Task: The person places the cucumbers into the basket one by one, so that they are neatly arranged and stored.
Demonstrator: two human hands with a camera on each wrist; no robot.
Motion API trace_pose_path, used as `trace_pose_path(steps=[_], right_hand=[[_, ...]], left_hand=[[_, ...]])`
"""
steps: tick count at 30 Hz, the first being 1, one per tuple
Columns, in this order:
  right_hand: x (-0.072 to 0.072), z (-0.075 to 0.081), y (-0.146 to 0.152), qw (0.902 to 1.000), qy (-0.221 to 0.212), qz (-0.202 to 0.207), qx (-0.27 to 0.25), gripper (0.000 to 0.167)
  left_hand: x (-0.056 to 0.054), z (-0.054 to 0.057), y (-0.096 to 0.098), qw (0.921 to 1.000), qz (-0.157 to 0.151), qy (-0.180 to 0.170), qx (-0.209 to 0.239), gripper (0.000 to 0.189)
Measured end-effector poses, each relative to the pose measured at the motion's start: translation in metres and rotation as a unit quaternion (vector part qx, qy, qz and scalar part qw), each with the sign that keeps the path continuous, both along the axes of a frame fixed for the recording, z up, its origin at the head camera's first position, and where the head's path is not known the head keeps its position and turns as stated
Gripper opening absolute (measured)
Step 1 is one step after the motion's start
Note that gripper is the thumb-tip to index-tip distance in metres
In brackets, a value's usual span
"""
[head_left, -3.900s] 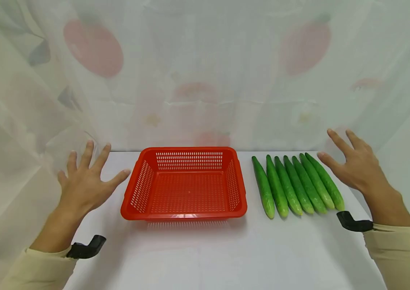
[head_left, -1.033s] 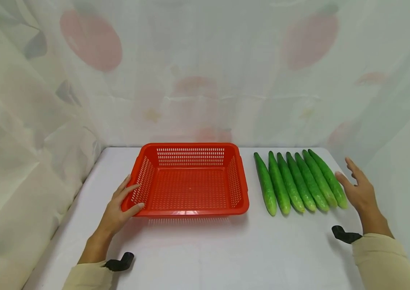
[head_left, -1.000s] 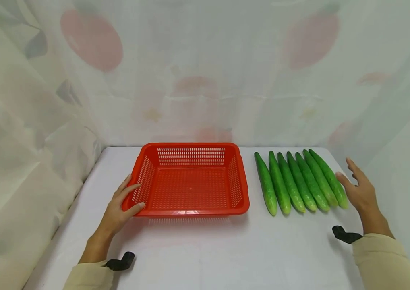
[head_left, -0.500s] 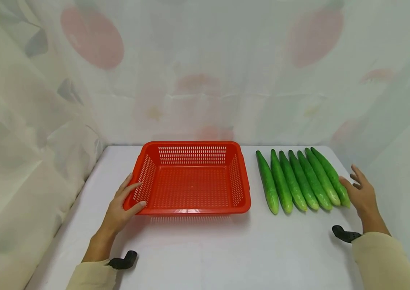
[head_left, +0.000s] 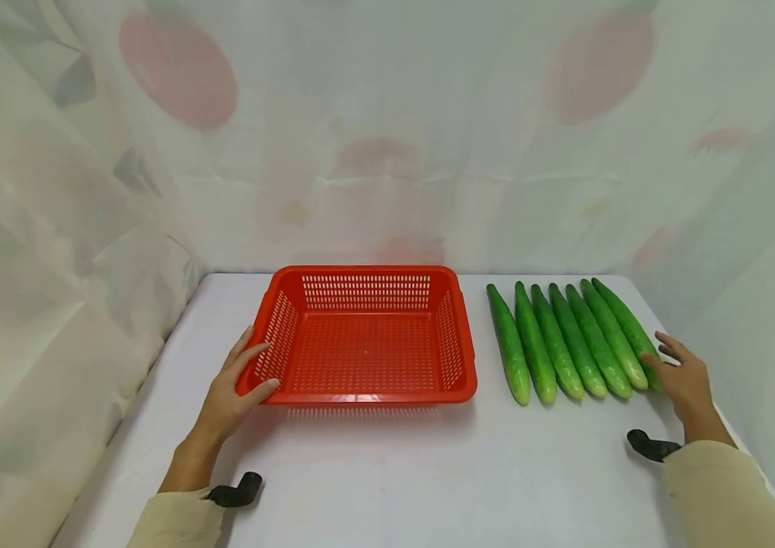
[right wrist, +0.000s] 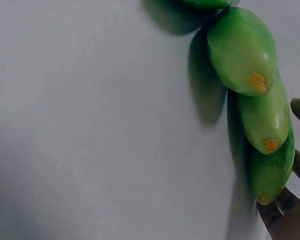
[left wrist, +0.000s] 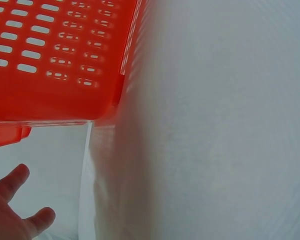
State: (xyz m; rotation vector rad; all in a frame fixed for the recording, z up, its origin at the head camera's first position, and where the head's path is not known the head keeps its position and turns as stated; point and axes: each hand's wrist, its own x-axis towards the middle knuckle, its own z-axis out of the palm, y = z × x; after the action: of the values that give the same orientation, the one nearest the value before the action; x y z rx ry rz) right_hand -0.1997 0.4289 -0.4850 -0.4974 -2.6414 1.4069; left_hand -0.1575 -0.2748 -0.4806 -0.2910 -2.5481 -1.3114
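Observation:
In the head view a red plastic basket point(head_left: 367, 398) stands on the white table. My left hand point(head_left: 226, 399) rests at its front left corner, index finger and thumb over the rim; two fingers point(left wrist: 14, 181) stretch outside it in the left wrist view. Several green cucumbers point(head_left: 538, 350) lie side by side to the right of the basket, paler ends towards me. At the rightmost cucumber point(head_left: 623, 316) is my right hand point(head_left: 685, 380), fingers along its outer side and thumb over it. The right wrist view shows fingers beside that cucumber's end point(right wrist: 272, 175), partly cut off by the frame.
A pale printed curtain point(head_left: 387, 152) hangs behind the white table point(head_left: 428, 479) and along its sides. On each cuff sits a black camera mount, left mount point(head_left: 237, 491) and right mount point(head_left: 651, 445).
Both hands have come down from spread positions, the left onto the basket's corner. Over the last second the right hand has lowered onto the rightmost cucumber; the left hand stays put.

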Motion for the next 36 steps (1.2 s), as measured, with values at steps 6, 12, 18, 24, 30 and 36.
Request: trace_pose_path(steps=[6, 12, 18, 24, 30, 36], right_hand=[[-0.001, -0.002, 0.002, 0.9986, -0.02, -0.027, 0.042, 0.066], [-0.001, -0.002, 0.002, 0.9965, -0.035, -0.054, 0.053, 0.067], [-0.002, -0.001, 0.002, 0.9939, -0.055, -0.085, 0.044, 0.067], [0.0, 0.007, 0.001, 0.9885, -0.07, -0.134, 0.003, 0.07], [0.005, 0.018, 0.005, 0.9653, -0.05, -0.224, -0.125, 0.056], [0.007, 0.035, 0.004, 0.9015, 0.002, -0.282, -0.328, 0.033]], left_hand=[[-0.002, 0.0, 0.0, 1.0, -0.004, 0.0, -0.001, 0.059], [-0.001, 0.003, 0.001, 0.9999, -0.009, -0.002, 0.006, 0.059], [0.0, 0.005, 0.002, 0.9999, -0.008, -0.012, 0.005, 0.059], [0.001, 0.006, 0.004, 0.9998, -0.015, -0.007, 0.01, 0.061], [0.001, 0.007, 0.004, 0.9999, -0.011, -0.007, -0.003, 0.06], [0.001, 0.005, 0.0, 0.9998, -0.007, -0.014, -0.008, 0.059]])
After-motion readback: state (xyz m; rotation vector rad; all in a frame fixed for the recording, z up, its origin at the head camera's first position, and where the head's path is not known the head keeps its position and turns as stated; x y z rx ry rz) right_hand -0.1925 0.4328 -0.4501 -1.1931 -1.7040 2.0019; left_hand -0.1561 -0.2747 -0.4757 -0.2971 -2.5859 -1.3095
